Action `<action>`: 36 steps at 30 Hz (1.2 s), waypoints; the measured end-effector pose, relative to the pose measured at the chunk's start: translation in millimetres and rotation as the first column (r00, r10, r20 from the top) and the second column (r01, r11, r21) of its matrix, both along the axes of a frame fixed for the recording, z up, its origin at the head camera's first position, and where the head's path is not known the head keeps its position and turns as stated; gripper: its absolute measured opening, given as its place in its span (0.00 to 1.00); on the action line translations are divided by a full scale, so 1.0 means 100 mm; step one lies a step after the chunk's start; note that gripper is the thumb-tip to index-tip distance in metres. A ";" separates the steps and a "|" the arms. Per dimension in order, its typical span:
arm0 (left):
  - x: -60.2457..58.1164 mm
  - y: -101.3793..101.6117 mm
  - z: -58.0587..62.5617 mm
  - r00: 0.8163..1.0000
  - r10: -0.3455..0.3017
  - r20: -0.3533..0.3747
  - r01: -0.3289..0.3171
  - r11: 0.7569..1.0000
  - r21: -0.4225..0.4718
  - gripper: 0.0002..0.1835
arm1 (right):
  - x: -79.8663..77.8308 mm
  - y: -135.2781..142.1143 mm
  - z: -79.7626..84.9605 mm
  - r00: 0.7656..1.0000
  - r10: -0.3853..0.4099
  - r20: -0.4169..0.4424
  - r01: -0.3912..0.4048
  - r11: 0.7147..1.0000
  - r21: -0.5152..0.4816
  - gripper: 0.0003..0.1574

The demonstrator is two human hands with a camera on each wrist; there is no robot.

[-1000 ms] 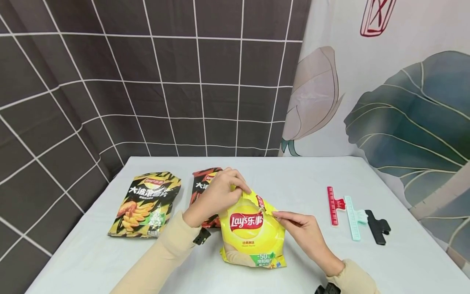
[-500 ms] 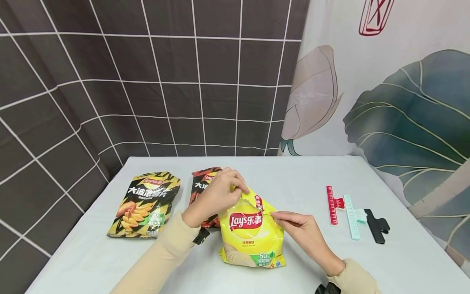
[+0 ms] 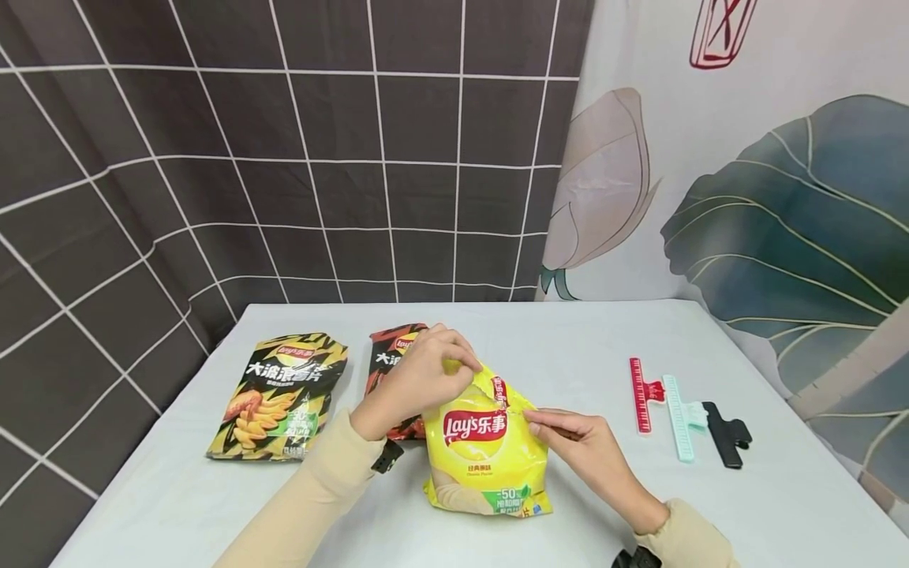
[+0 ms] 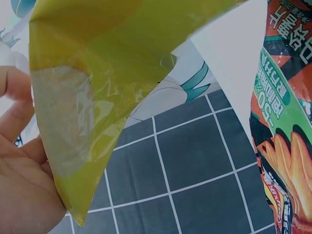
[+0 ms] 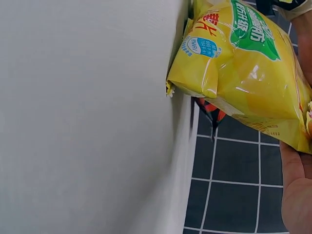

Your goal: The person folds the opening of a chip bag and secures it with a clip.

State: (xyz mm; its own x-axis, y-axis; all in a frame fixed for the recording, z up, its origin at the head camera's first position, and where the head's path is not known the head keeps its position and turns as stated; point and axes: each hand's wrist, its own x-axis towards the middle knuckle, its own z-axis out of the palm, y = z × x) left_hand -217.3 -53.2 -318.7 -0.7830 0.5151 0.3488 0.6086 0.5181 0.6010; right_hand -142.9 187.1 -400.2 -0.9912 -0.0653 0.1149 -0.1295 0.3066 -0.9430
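Observation:
A yellow bag of Lay's potato chips [image 3: 486, 465] stands on the table, its front toward me and its top edge creased and slanting down to the right. My left hand [image 3: 435, 369] pinches the upper left corner of the bag between thumb and fingers. At the lower right end of that slanted edge, my right hand [image 3: 585, 451] pinches the film with thumb and forefinger. The left wrist view has the bag's yellow film [image 4: 112, 53] beside the left hand [image 4: 22, 170]. In the right wrist view the right hand [image 5: 297, 192] appears at the bag's edge.
Behind my left hand lies a red and black chip bag [image 3: 387, 359], partly hidden. A black and yellow chip bag [image 3: 280, 398] lies farther left. Red [image 3: 641, 397], mint-green [image 3: 679, 418] and black [image 3: 724, 434] bag clips lie in a row at right on the white table [image 3: 568, 347].
Both hands keep their grips on the chip bag. Its creased top looks slightly flatter, and the whole head view has shifted a little.

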 end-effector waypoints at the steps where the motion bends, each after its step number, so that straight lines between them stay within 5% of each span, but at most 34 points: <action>1: 0.00 0.00 0.00 1.000 -0.004 -0.006 0.004 1.000 -0.003 0.08 | 0.00 0.00 0.00 1.000 0.000 -0.001 0.000 1.000 0.003 0.16; 22: -0.02 -0.02 -0.02 0.998 0.000 -0.057 -0.002 0.999 -0.035 0.10 | -0.03 0.02 -0.01 0.999 0.027 -0.042 -0.026 1.000 0.009 0.10; 36: 0.00 0.00 -0.02 0.998 -0.018 -0.057 0.016 0.999 -0.033 0.09 | -0.05 0.20 0.07 0.978 0.189 -0.084 -0.175 0.973 0.151 0.10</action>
